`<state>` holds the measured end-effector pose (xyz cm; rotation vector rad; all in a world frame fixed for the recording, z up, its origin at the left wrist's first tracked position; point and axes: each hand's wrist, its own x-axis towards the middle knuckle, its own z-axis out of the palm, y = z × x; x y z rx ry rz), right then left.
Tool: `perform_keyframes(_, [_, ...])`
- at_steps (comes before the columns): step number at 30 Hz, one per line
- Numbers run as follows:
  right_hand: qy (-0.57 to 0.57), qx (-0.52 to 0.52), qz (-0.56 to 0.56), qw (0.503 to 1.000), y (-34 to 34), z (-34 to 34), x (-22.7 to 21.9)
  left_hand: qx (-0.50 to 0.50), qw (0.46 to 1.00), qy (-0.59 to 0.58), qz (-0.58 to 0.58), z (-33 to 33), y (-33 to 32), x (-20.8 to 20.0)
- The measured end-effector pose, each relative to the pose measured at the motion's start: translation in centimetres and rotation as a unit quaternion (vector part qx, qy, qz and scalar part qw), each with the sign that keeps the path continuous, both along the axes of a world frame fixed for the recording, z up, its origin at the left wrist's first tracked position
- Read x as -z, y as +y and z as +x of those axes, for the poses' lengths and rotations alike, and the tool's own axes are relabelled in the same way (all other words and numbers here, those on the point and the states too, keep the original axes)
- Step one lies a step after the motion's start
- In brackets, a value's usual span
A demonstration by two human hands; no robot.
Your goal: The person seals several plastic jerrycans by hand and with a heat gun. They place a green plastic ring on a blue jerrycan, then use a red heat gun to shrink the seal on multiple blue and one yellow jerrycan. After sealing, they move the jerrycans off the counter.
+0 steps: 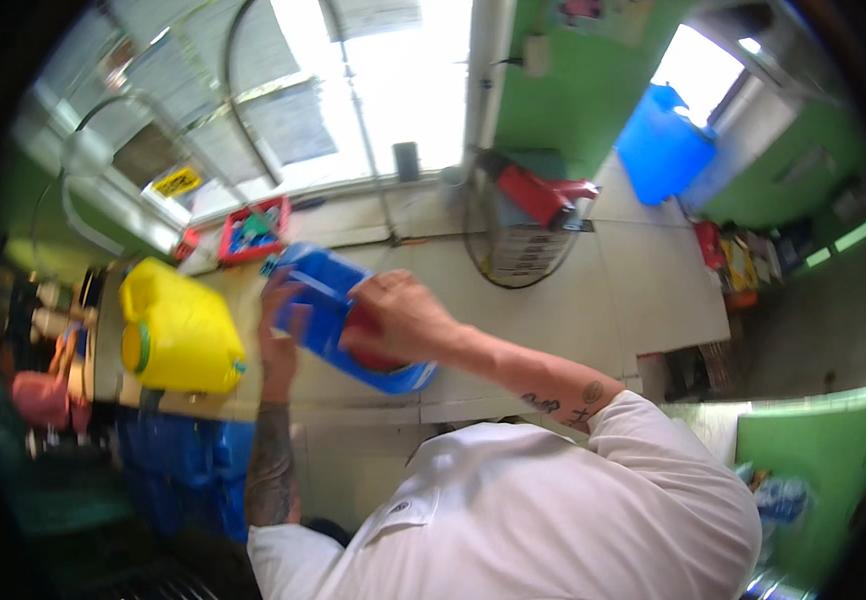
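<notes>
A blue plastic jug (325, 290) lies tilted on its side at the front of the white tiled counter. My left hand (281, 325), smeared by motion, grips its upper left end close to the small cap. Over the jug's lower right part, my right hand (398, 312) is closed on a red cloth-like piece (371, 350) pressed against the blue side. The hand covers much of this piece, and blur hides its exact kind. Just left of my left hand stands a yellow jerrycan (191, 330) with a green-rimmed cap.
A red tray (255, 228) of small parts sits by the window. A red heat-gun-like tool (528, 190) rests on a box (521, 248) at the back. Another blue jerrycan (665, 145) stands far right. Several blue containers (188, 465) are below the counter, at left.
</notes>
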<state>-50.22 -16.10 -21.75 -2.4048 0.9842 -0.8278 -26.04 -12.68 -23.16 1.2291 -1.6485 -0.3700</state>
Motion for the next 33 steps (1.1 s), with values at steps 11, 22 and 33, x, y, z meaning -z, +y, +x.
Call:
perform_keyframes(11, [0.124,-0.122,0.008,0.985,0.7,-1.4,0.2,-0.044,0.966,0.178,0.179,8.3,-7.3,6.4])
perform_keyframes(22, [0.039,-0.282,0.013,0.959,-3.0,-17.7,-2.4,-0.079,0.958,0.222,0.162,-7.8,2.8,6.6])
perform_keyframes(33, [-0.181,0.105,0.322,0.923,-8.5,-43.1,0.0,0.059,0.954,0.260,0.138,-34.6,3.3,5.1])
